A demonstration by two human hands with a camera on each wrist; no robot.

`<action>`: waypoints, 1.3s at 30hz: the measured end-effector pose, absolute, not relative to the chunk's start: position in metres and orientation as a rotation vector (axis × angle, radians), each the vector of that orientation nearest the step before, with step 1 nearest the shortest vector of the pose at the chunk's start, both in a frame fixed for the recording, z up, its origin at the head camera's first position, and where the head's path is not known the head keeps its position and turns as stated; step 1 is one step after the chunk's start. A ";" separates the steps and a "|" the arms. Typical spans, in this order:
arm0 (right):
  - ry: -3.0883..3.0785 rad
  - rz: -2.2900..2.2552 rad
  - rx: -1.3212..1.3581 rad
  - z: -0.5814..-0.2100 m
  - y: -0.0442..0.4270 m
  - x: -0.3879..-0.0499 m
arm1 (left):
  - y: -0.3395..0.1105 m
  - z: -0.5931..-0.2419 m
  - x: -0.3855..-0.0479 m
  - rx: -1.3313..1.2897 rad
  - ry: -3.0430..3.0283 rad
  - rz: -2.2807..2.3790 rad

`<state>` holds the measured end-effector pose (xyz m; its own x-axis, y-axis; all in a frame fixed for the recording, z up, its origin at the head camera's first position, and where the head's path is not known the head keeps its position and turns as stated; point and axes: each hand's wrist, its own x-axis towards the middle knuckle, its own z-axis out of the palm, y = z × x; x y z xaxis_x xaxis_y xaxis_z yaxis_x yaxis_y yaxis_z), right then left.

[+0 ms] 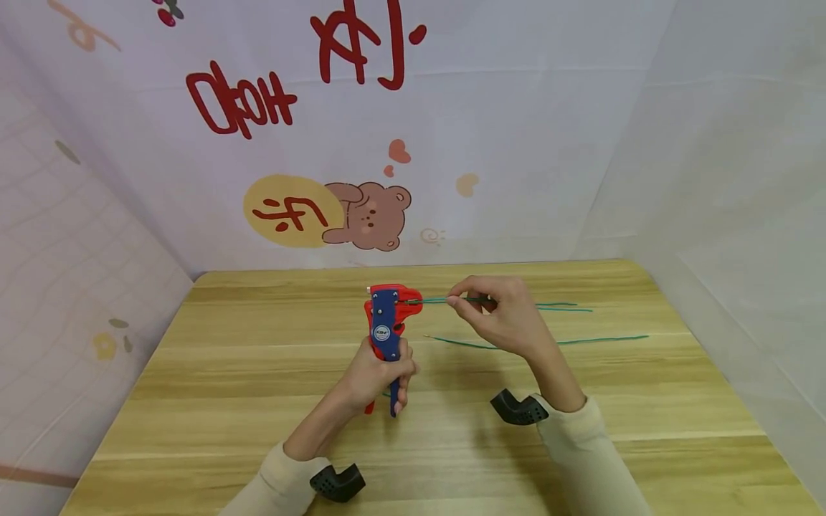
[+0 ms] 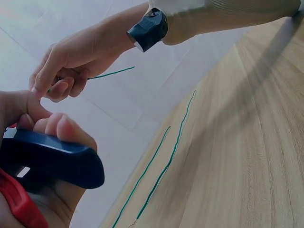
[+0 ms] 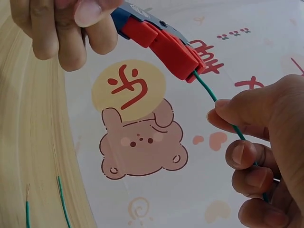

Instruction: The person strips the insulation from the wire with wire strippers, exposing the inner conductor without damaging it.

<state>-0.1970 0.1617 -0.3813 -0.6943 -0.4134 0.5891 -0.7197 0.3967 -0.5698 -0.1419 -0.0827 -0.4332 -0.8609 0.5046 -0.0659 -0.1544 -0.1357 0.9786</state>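
Observation:
My left hand [image 1: 377,380] grips the handles of a red and blue wire stripper [image 1: 385,322], its head pointing to the right. A thin green wire [image 3: 205,86] runs straight out of the red head. My right hand [image 1: 506,315] pinches that wire between thumb and forefinger, a short way from the stripper. The other right fingers curl loosely along the wire, and its tail [image 2: 114,73] sticks out behind them. The wire's end inside the head is hidden.
On the wooden table [image 1: 258,401] lies a green wire [image 1: 603,340] with a bare copper end on its left. A second green wire [image 2: 141,178] lies alongside it. A white printed cloth [image 1: 529,165] stands behind the table, with more cloth at both sides.

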 end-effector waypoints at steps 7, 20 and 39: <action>-2.311 1.206 0.974 -0.381 0.162 -0.198 | -0.083 -0.433 -0.142 0.363 1.733 2.034; -2.282 1.222 0.998 -0.384 0.165 -0.201 | -0.083 -0.433 -0.142 0.275 1.759 2.029; -2.257 1.281 1.041 -0.387 0.170 -0.204 | -0.083 -0.430 -0.141 0.203 1.758 2.026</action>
